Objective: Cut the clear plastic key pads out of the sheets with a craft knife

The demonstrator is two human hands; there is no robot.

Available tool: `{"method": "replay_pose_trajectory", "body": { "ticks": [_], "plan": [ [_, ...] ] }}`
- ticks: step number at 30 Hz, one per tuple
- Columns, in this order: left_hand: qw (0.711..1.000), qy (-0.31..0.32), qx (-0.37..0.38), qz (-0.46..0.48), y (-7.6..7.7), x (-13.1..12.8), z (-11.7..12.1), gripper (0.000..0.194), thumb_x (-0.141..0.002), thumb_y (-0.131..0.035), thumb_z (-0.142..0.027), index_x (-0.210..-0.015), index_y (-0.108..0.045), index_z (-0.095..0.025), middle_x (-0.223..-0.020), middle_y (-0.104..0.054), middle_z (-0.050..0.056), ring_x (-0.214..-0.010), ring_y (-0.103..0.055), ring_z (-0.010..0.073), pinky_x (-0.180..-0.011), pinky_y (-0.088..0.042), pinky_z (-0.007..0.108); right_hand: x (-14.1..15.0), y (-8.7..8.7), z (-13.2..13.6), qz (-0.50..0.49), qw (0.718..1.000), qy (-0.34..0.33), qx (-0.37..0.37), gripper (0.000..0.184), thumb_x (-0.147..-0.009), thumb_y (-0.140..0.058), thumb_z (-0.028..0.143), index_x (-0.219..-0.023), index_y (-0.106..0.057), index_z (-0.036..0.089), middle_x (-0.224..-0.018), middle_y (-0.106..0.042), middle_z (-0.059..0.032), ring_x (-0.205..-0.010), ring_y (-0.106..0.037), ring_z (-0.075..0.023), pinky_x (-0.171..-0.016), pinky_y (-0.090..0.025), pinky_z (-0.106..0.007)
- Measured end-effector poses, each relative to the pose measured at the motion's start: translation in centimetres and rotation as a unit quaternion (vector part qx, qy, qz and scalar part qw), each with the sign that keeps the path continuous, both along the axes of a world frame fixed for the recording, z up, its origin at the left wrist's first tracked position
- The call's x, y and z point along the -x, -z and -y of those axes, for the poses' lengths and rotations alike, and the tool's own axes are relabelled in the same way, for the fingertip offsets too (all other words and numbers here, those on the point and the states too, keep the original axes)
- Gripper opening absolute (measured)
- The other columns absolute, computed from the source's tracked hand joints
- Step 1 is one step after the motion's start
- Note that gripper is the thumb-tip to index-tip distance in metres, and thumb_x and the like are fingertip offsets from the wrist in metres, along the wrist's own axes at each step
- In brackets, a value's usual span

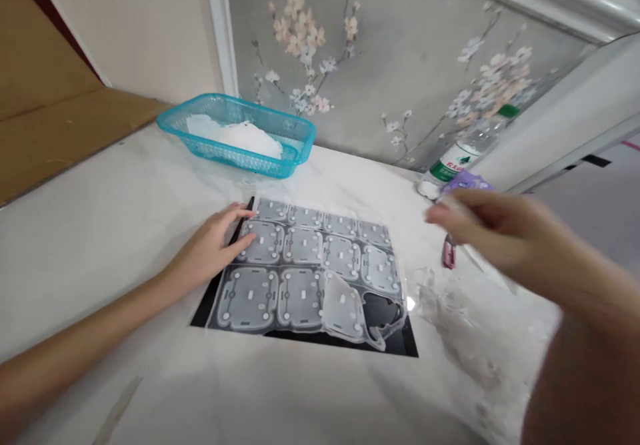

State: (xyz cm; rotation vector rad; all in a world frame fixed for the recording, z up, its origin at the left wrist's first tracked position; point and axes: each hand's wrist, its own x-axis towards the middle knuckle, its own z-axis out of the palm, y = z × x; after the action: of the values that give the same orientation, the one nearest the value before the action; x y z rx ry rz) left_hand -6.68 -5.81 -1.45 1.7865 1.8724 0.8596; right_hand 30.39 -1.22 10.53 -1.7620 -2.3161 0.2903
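Observation:
A sheet of translucent molded pieces (303, 294), rounded squares with small white dots, lies on a black backing sheet (407, 345). One square at the near right is tilted and partly lifted, beside a gap where black shows through. A torn clear strip (383, 335) curls at that gap. My left hand (220, 242) rests with fingers stretched out on the sheet's left edge. My right hand (500, 238) is raised to the right of the sheet, blurred, with thumb and fingers closed together. Something pale shows between them, too smeared to name.
A blue plastic basket (235, 158) holding white material stands at the back left. Near the wall are a water bottle (453, 158) with a green cap and a purple packet (465, 180). A small pink object (449, 253) and crumpled clear scraps (465, 338) lie on the right.

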Motion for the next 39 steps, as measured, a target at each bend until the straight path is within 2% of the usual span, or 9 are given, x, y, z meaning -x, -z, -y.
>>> {"method": "replay_pose_trajectory", "body": {
  "ticks": [3,8,11,16,21,24,28,33,39],
  "plan": [
    [0.998,0.0,0.0,0.067,-0.1,-0.6,0.4,0.035,-0.08,-0.054,-0.041,-0.11,-0.053,-0.023,-0.13,-0.056,0.008,-0.124,-0.049,0.0282,-0.105,-0.036,0.04,4.4,3.0,-3.1,0.162,0.976,-0.005,0.143,0.019,-0.091,-0.044,0.017,-0.104,-0.058,0.014,-0.099,-0.066,-0.0112,-0.091,-0.062,-0.0198,-0.075,-0.044,-0.028],
    [0.968,0.019,0.009,0.251,-0.8,-1.3,0.7,0.046,-0.071,-0.068,-0.038,-0.109,-0.048,-0.023,-0.113,-0.066,0.007,-0.107,-0.062,0.0247,-0.093,-0.047,0.038,5.0,7.4,-4.7,0.199,0.969,0.03,0.145,0.041,-0.08,-0.038,-0.003,-0.117,-0.051,0.005,-0.11,-0.062,-0.0205,-0.104,-0.06,-0.0267,-0.081,-0.044,-0.031],
    [0.928,0.014,0.074,0.364,-1.5,-1.5,0.6,0.061,-0.064,-0.076,-0.038,-0.117,-0.049,-0.024,-0.109,-0.069,0.006,-0.1,-0.065,0.0243,-0.081,-0.054,0.033,4.5,7.4,-4.9,0.206,0.971,0.06,0.108,0.045,-0.079,-0.037,-0.003,-0.122,-0.048,0.004,-0.114,-0.058,-0.0227,-0.109,-0.056,-0.0318,-0.084,-0.044,-0.037],
    [0.868,-0.054,0.143,0.472,-2.5,-1.5,0.6,0.062,-0.059,-0.079,-0.023,-0.117,-0.057,-0.024,-0.1,-0.072,0.002,-0.086,-0.068,0.0202,-0.066,-0.054,0.024,4.9,5.9,-4.3,0.187,0.979,0.066,0.051,0.038,-0.09,-0.045,0.024,-0.124,-0.048,0.006,-0.122,-0.053,-0.0217,-0.117,-0.048,-0.0357,-0.092,-0.041,-0.045],
    [0.778,-0.035,0.218,0.588,-3.3,-2.7,1.5,0.043,-0.056,-0.07,-0.008,-0.098,-0.067,-0.018,-0.081,-0.072,0.001,-0.066,-0.065,0.0134,-0.06,-0.051,0.02,7.8,5.6,-2.2,0.006,0.992,-0.113,-0.052,0.026,-0.089,-0.05,0.029,-0.109,-0.056,0.014,-0.108,-0.062,-0.0135,-0.105,-0.056,-0.0289,-0.09,-0.045,-0.044],
    [0.739,-0.024,0.244,0.628,-3.3,-3.8,2.2,0.037,-0.054,-0.067,-0.003,-0.088,-0.07,-0.017,-0.074,-0.071,0.0,-0.058,-0.062,0.0115,-0.056,-0.049,0.019,11.2,6.9,-0.1,-0.107,0.959,-0.204,-0.168,0.029,-0.091,-0.048,0.031,-0.113,-0.055,0.013,-0.109,-0.062,-0.0147,-0.102,-0.056,-0.0279,-0.086,-0.047,-0.044],
    [0.701,-0.065,0.256,0.663,-3.3,-4.9,3.2,0.025,-0.061,-0.068,-0.007,-0.083,-0.07,-0.019,-0.073,-0.07,-0.002,-0.065,-0.063,0.0117,-0.06,-0.049,0.018,14.7,9.8,2.2,-0.122,0.92,-0.299,-0.221,0.039,-0.093,-0.044,0.029,-0.126,-0.047,0.008,-0.13,-0.053,-0.0174,-0.12,-0.047,-0.0285,-0.097,-0.04,-0.048],
    [0.645,-0.095,0.25,0.716,-3.6,-5.3,3.6,0.017,-0.076,-0.067,-0.035,-0.081,-0.069,-0.018,-0.076,-0.071,0.002,-0.069,-0.064,0.0148,-0.065,-0.051,0.023,15.0,11.6,2.9,-0.19,0.904,-0.293,-0.249,0.033,-0.093,-0.044,0.018,-0.124,-0.048,0.009,-0.124,-0.057,-0.0153,-0.114,-0.052,-0.0232,-0.095,-0.044,-0.039],
    [0.662,-0.092,0.264,0.696,-2.5,-4.9,3.3,0.018,-0.074,-0.071,-0.034,-0.086,-0.072,-0.02,-0.085,-0.072,0.0,-0.077,-0.064,0.0137,-0.07,-0.052,0.021,14.7,11.4,2.8,-0.228,0.893,-0.305,-0.238,0.026,-0.089,-0.045,0.01,-0.114,-0.053,0.013,-0.113,-0.061,-0.0123,-0.106,-0.055,-0.0197,-0.089,-0.047,-0.034]
  ]
}}
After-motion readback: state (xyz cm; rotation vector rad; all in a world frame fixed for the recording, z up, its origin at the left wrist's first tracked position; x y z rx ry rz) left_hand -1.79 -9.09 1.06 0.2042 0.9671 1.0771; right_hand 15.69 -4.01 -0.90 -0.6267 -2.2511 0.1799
